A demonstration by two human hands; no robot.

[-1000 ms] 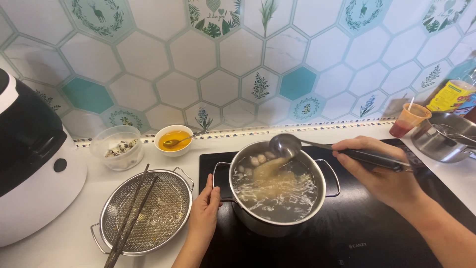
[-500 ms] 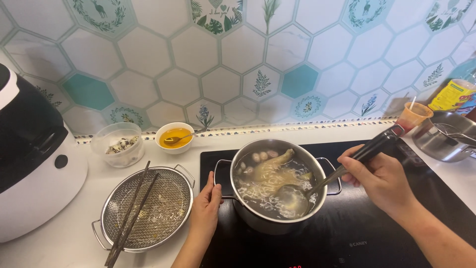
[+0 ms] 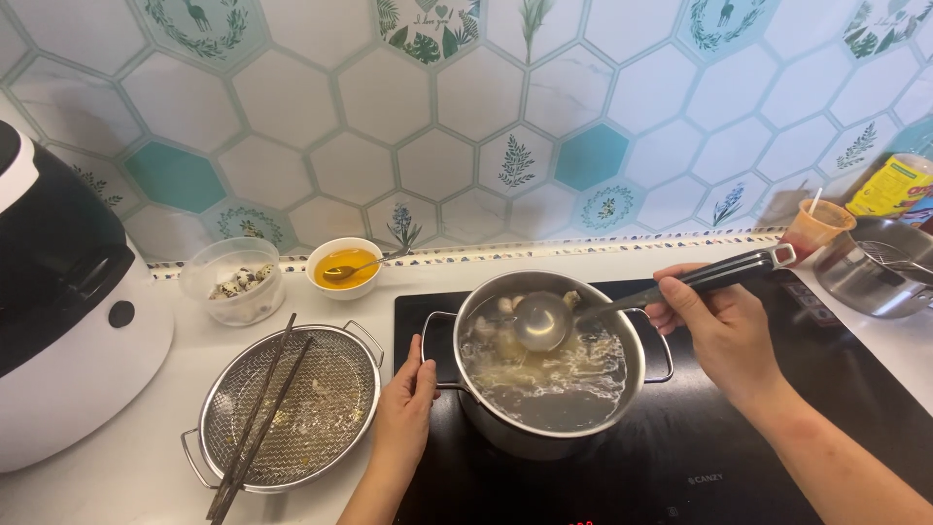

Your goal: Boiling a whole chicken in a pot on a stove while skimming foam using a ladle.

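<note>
A steel pot [image 3: 622, 335] of pale broth with chicken pieces stands on the black cooktop [image 3: 768, 457]. My right hand [image 3: 714, 326] grips the dark handle of a steel ladle [image 3: 542, 321], whose bowl hangs over the far side of the broth. My left hand [image 3: 403, 413] rests by the pot's left handle, fingers around it.
A wire strainer [image 3: 292, 408] with dark chopsticks [image 3: 260, 413] across it lies left of the pot. Behind are a clear tub [image 3: 238, 287], a white bowl of yellow liquid [image 3: 345, 267], a black-and-white appliance [image 3: 68, 311] at left, a steel bowl [image 3: 875, 272], a small cup and a yellow bottle at right.
The ladle went from the pot's far rim down into the broth at the right, then back up over the far side. My left hand stayed at the handle.
</note>
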